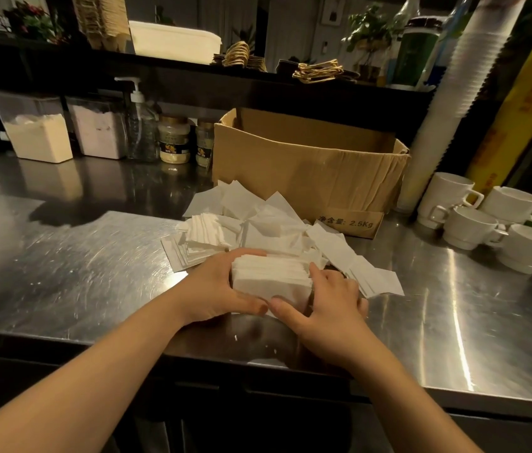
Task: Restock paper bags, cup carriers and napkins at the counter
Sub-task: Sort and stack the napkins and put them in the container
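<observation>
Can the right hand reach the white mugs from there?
Probably yes, but not right now. The right hand grips the napkin stack with the left hand. The steel counter between it and the mugs looks bare.

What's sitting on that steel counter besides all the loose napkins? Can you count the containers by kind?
White mugs: 4
Clear powder bins: 2
Small jars: 2
Pump bottle: 1
Cardboard box: 1
Total: 10

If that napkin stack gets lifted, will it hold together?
Probably only while squeezed: both hands, left and right, hold the napkin stack from its sides. It looks light and floppy, and loose sheets would likely slide off, like the scattered napkins behind.
</observation>
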Demonstrator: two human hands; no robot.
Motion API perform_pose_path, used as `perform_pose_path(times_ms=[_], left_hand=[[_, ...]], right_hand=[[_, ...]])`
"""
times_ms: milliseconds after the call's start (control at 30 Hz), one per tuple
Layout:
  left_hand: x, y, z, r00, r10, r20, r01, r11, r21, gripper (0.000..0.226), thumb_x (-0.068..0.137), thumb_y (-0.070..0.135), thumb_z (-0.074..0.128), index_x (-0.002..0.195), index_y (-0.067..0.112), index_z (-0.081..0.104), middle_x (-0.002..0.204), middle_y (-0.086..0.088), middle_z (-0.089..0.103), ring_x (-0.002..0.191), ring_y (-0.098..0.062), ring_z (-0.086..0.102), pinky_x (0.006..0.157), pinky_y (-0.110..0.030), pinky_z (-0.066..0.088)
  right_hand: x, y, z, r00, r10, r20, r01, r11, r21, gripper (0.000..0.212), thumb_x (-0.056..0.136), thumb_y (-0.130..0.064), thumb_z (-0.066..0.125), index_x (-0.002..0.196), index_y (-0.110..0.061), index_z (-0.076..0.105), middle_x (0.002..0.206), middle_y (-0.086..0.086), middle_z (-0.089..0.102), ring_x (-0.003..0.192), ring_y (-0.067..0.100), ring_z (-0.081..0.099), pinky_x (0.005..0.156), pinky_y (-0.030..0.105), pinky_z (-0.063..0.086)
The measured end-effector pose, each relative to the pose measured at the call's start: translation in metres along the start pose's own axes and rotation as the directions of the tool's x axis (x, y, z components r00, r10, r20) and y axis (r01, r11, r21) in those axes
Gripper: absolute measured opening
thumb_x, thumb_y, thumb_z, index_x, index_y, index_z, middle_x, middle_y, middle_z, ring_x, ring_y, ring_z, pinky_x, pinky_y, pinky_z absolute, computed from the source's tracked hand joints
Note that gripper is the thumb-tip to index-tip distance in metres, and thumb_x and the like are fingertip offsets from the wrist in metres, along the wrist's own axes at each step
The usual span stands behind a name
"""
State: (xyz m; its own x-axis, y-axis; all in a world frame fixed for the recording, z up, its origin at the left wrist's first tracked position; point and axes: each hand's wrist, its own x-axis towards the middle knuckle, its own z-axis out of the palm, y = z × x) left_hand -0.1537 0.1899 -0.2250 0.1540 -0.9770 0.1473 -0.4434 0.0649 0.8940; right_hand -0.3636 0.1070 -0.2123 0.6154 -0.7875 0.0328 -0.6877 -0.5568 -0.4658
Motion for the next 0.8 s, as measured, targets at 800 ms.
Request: perform_pose_path(times_ms=[800], left_hand=[[-0.002, 0.005, 0.001, 0.999, -0.027, -0.025, 0.029, 0.999, 0.046, 0.044, 0.074, 0.028, 0.091, 0.108, 0.039, 0.066, 0.101, 0.026, 0.068, 0.098, 0.007, 0.062, 0.074, -0.010, 0.052]], right_hand=[[0.009, 0.007, 0.006, 0.999, -0.033, -0.033, 0.044, 0.887, 0.460, 0.075, 0.065, -0.060, 0.076, 0.126, -0.068, 0.033, 0.134, -0.016, 0.049, 0.125, 0.019, 0.050, 0.105, 0.051, 0.048]])
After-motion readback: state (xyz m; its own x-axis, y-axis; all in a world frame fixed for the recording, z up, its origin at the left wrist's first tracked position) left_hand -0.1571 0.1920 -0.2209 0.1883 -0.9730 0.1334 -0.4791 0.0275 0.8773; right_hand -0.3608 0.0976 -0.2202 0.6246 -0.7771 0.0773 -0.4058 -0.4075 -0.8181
